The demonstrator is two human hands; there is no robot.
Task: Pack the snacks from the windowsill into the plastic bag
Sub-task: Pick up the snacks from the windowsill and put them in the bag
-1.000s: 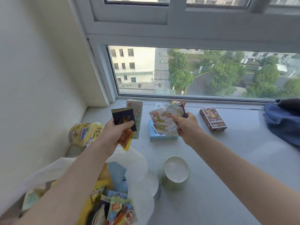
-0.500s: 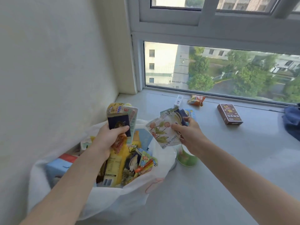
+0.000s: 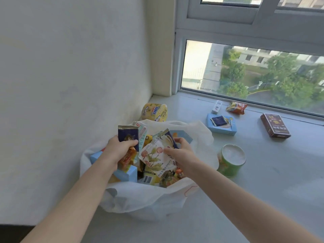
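A white plastic bag [image 3: 140,199] stands open on the windowsill, holding several snack packs and a light blue box. My left hand [image 3: 116,151] grips a bunch of sachets [image 3: 128,135], the front one dark blue, just above the bag's mouth. My right hand [image 3: 182,155] pinches other packets over the bag, the front one a white tea packet [image 3: 154,158] printed with fruit and leaves. Still on the sill lie a yellow tub [image 3: 155,112], a green cup [image 3: 230,160], a blue box [image 3: 221,126] with a dark sachet on it, an orange packet [image 3: 236,107] and a brown box [image 3: 275,125].
The wall runs close along the bag's left side. A small white carton [image 3: 217,106] stands near the window frame. The grey windowsill [image 3: 263,181] stretches to the right and toward me.
Both hands have moved down and toward the bag with their packets, from beside its mouth to right over its contents. The view has swung left and down.
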